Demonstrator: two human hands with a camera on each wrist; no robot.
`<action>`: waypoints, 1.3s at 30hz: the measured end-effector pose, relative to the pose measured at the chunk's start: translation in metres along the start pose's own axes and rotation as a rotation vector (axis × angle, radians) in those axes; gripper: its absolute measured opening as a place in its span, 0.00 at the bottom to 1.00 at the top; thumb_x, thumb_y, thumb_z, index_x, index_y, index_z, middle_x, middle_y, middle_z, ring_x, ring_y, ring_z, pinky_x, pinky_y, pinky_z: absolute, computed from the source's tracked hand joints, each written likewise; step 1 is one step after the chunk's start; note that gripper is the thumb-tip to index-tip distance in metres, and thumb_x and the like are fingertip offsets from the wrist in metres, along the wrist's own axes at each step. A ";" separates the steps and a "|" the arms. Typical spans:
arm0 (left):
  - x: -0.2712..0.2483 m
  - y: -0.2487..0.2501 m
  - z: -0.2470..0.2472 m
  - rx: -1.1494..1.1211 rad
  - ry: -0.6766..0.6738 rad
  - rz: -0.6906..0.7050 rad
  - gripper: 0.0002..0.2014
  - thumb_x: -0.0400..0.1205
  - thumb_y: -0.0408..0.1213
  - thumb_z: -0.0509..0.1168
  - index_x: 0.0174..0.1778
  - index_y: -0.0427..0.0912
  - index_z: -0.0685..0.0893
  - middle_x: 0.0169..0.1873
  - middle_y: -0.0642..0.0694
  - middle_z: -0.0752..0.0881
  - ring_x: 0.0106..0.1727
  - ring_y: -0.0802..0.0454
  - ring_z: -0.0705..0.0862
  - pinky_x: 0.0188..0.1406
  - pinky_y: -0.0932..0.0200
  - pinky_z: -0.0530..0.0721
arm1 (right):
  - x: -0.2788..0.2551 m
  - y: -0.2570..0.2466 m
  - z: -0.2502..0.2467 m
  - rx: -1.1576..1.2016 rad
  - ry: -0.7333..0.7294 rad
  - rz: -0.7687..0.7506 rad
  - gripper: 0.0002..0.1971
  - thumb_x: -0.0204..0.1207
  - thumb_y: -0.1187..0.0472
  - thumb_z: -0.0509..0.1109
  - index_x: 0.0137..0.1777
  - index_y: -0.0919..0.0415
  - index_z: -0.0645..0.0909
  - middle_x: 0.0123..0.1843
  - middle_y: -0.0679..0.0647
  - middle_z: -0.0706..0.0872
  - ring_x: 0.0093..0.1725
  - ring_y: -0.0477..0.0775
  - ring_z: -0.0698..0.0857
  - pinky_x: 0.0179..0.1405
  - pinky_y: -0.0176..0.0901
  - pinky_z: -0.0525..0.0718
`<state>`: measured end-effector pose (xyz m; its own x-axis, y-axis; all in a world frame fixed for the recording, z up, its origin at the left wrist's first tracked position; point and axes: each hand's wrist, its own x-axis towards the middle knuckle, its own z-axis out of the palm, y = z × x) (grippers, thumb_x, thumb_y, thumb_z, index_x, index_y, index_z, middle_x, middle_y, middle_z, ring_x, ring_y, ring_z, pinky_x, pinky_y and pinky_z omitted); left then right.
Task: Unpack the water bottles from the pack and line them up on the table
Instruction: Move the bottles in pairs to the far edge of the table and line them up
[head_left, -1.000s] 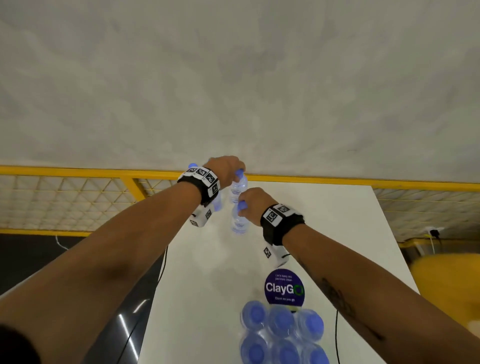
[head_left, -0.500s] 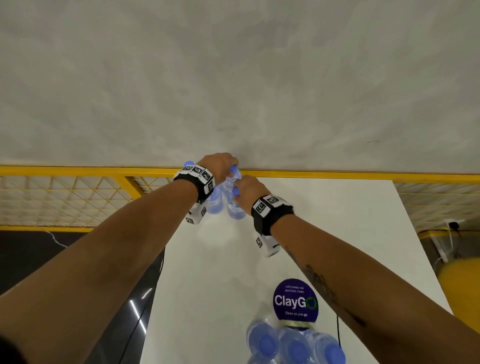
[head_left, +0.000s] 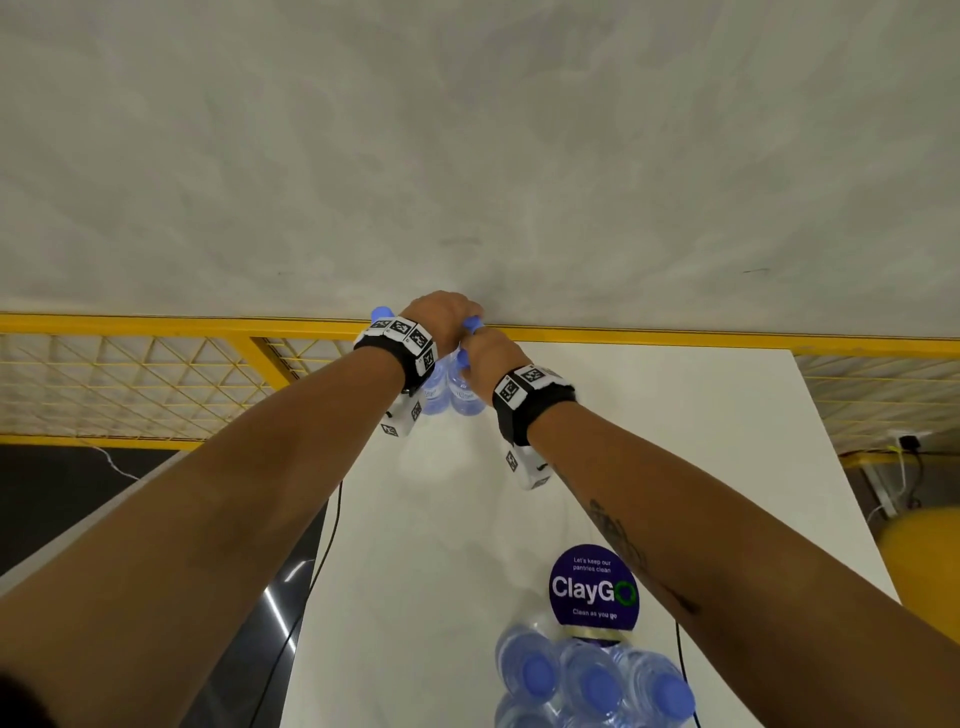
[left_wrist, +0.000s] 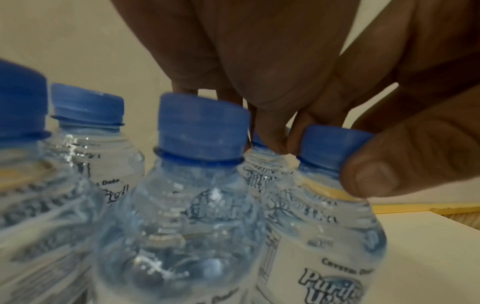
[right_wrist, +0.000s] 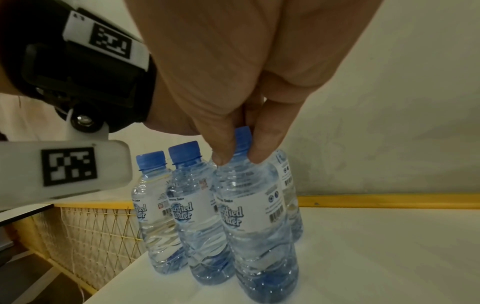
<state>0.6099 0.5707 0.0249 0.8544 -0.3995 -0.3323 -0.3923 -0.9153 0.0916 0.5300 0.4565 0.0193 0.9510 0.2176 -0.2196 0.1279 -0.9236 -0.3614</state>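
Observation:
Several clear water bottles with blue caps stand in a tight group at the table's far left corner (head_left: 434, 392). My left hand (head_left: 457, 314) pinches the cap of one bottle (left_wrist: 335, 142) between thumb and fingers. My right hand (head_left: 480, 356) pinches the cap of the nearest bottle (right_wrist: 257, 216), whose base rests on the table. Two more bottles (right_wrist: 153, 207) stand just left of it and one stands behind it. The shrink-wrapped pack (head_left: 587, 680) with several bottles lies at the near edge.
A round purple ClayGo sign (head_left: 594, 587) stands just beyond the pack. A yellow mesh railing (head_left: 156, 384) runs along the white table's (head_left: 675, 441) far and left sides, close behind the bottles. A grey wall rises beyond. A black cable hangs off the left edge.
Both hands have carried their bottles away from me and down, beside the bottles standing at the far left corner. The pack has slid lower in the head view.

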 end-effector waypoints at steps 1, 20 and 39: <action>0.000 0.001 -0.001 -0.004 -0.005 0.000 0.02 0.80 0.39 0.64 0.45 0.49 0.81 0.46 0.48 0.86 0.51 0.42 0.87 0.57 0.45 0.87 | 0.000 -0.001 -0.001 0.004 -0.001 0.002 0.14 0.80 0.61 0.66 0.64 0.62 0.82 0.62 0.63 0.84 0.60 0.65 0.84 0.50 0.49 0.80; -0.187 0.083 0.036 -0.107 0.409 0.322 0.18 0.80 0.29 0.67 0.63 0.51 0.88 0.58 0.51 0.89 0.61 0.47 0.87 0.61 0.50 0.84 | -0.220 -0.020 -0.045 0.138 0.024 -0.166 0.17 0.74 0.55 0.78 0.58 0.65 0.85 0.66 0.59 0.84 0.60 0.61 0.85 0.56 0.46 0.80; -0.326 0.197 0.115 -0.014 -0.106 0.286 0.10 0.80 0.40 0.64 0.52 0.44 0.88 0.54 0.42 0.87 0.54 0.41 0.86 0.54 0.49 0.85 | -0.393 -0.007 0.079 -0.137 -0.279 -0.060 0.14 0.81 0.66 0.63 0.65 0.62 0.80 0.59 0.66 0.85 0.57 0.67 0.87 0.31 0.38 0.64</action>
<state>0.2154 0.5266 0.0435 0.6694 -0.6339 -0.3874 -0.6064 -0.7675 0.2080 0.1331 0.4027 0.0369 0.8290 0.3336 -0.4488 0.2360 -0.9363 -0.2601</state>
